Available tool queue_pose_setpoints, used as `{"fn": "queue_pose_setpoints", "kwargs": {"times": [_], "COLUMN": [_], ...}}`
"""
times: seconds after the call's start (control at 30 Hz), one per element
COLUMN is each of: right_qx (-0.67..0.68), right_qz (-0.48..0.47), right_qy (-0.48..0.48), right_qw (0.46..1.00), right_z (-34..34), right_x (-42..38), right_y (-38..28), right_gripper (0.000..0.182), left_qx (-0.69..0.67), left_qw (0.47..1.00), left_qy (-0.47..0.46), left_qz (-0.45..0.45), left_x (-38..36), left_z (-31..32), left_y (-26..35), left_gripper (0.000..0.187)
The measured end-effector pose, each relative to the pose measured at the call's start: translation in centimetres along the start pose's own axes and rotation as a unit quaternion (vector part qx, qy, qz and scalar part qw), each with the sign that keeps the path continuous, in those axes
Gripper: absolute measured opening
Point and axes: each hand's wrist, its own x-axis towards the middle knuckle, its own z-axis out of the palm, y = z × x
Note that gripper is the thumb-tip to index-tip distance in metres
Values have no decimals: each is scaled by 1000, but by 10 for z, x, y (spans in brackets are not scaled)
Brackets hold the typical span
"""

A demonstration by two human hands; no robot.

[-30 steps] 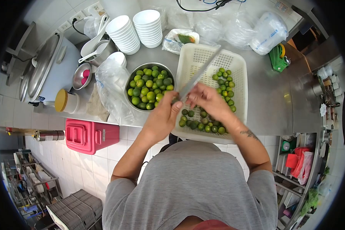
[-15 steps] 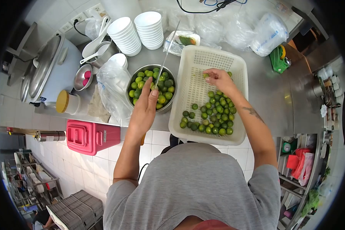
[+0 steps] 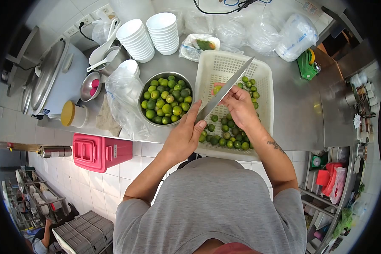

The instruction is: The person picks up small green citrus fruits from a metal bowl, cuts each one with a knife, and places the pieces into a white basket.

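A long knife (image 3: pixel 230 84) is held by its handle in my left hand (image 3: pixel 184 134), its blade slanting up to the right over the white perforated basket (image 3: pixel 266 80). My right hand (image 3: pixel 240 108) is closed beside the blade, its fingertips pressed together; what they hold is hidden. Several green limes (image 3: pixel 237 134) lie in the basket around and below my right hand. A yellowish lime (image 3: pixel 217 89) sits near a small pink patch on the basket floor, left of the blade. The steel bowl (image 3: pixel 142 111) full of limes stands left of the basket.
Stacked white bowls (image 3: pixel 135 40), a plastic bag (image 3: pixel 125 101), a small steel bowl (image 3: pixel 87 86) and a yellow-lidded tub (image 3: pixel 74 113) stand left. A tray with food (image 3: pixel 201 45) is behind. A green tape dispenser (image 3: pixel 307 65) sits right. A person's arm (image 3: pixel 46 233) shows at lower left.
My left hand and the knife have moved right, from over the steel bowl to over the basket. My right hand has come down and closer to the blade. The person at lower left shows more.
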Motion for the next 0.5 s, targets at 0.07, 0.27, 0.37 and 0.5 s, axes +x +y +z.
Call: {"fn": "queue_pose_setpoints", "kwargs": {"times": [0.07,0.27,0.37,0.5], "right_qx": [2,-12,-35,-49], "right_qz": [-7,-10,-9,17], "right_qy": [7,-6,-22,-62], "right_qw": [1000,1000,999,997], "right_z": [4,27,28,27], "right_x": [-2,-10,-12,-14], "right_y": [2,15,22,25], "right_gripper": [23,18,15,16], "left_qx": [9,26,-12,-72], "left_qw": [1000,999,998,997], "left_qy": [1,30,47,32], "left_qz": [-10,6,33,-24], "left_x": [1,11,14,15], "left_z": [2,1,1,-2], "left_y": [3,8,1,0], "left_gripper": [54,55,50,44]}}
